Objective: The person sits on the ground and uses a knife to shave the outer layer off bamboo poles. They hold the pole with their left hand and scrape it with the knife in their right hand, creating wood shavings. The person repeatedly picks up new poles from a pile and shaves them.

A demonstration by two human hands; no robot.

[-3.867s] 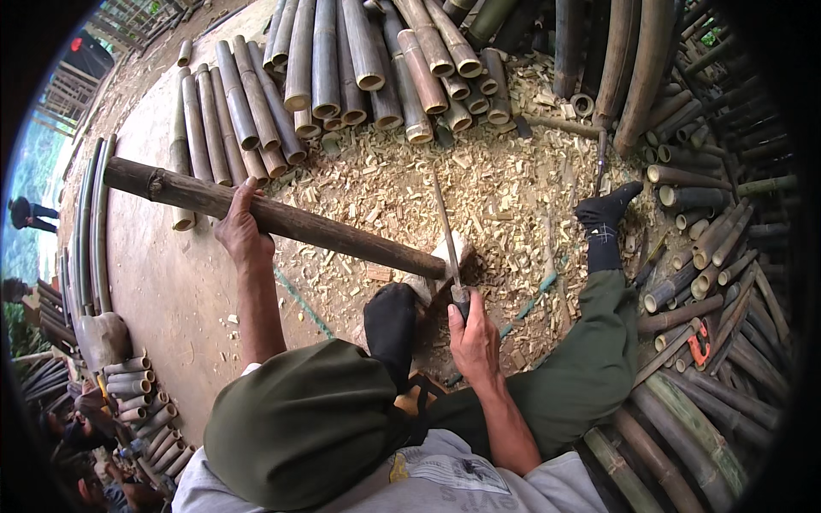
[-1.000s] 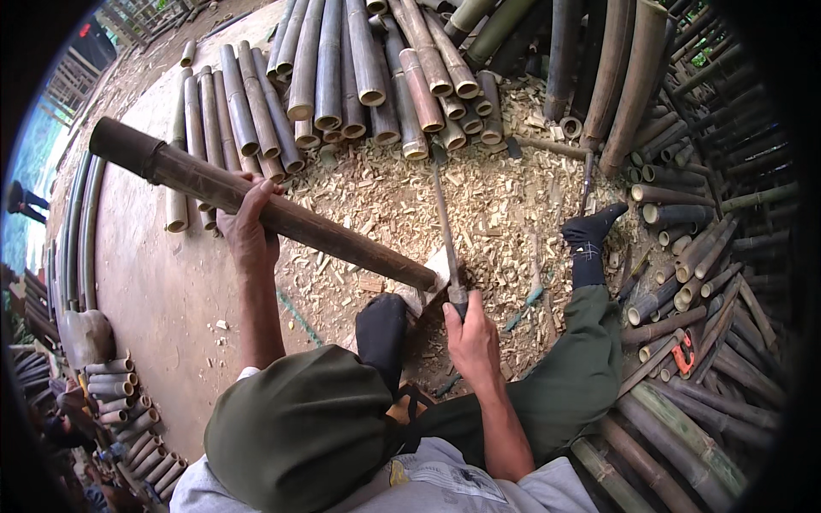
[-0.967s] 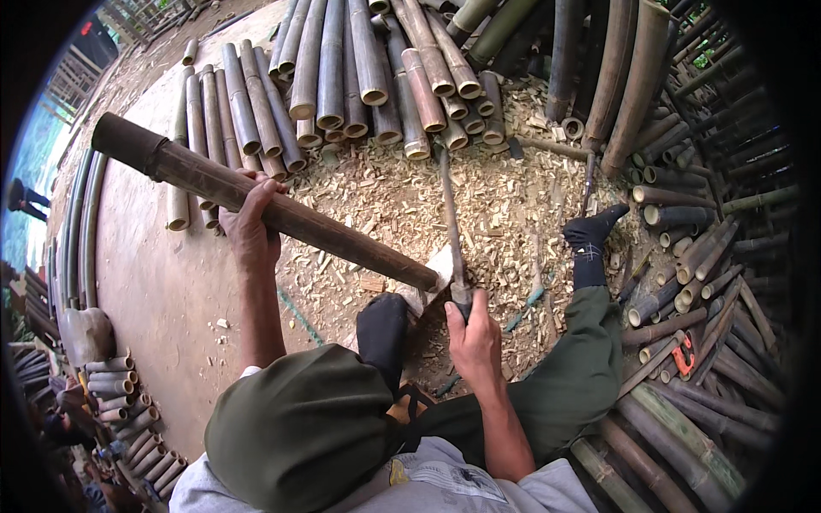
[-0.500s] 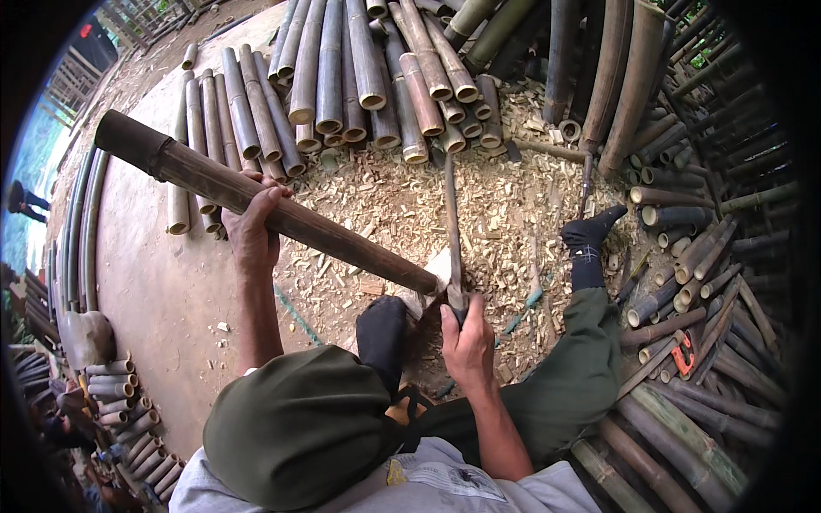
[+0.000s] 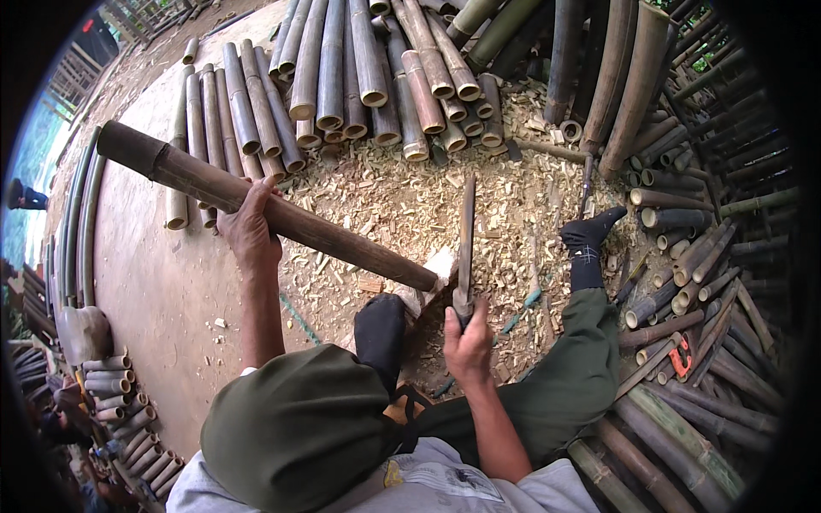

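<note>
My left hand (image 5: pixel 250 227) is wrapped round a long dark brown bamboo tube (image 5: pixel 342 244), partway along it. The tube slants from the upper left down to the middle, its lower end at a pale, chopped wooden block (image 5: pixel 440 263) near my dark-socked foot (image 5: pixel 379 329). In my right hand (image 5: pixel 469 344), closed round a dark handle, is a long-bladed knife (image 5: pixel 467 235). Its blade points away from me, just right of the block and the tube's end, with a gap between blade and tube. My fingers cover most of the handle.
Wood chips (image 5: pixel 385 201) cover the ground ahead. Stacked bamboo tubes (image 5: pixel 342 77) lie beyond them, and more cut bamboo (image 5: pixel 676 410) is piled at the right, with an orange-handled tool (image 5: pixel 681 356) on it. A small tube stack (image 5: pixel 111 385) sits at the left. My other foot (image 5: pixel 590 239) is outstretched at right.
The knife's tip has swung to the right and a little nearer to me, away from the tube's end. My right hand has shifted slightly back. The bamboo tube stays nearly in place.
</note>
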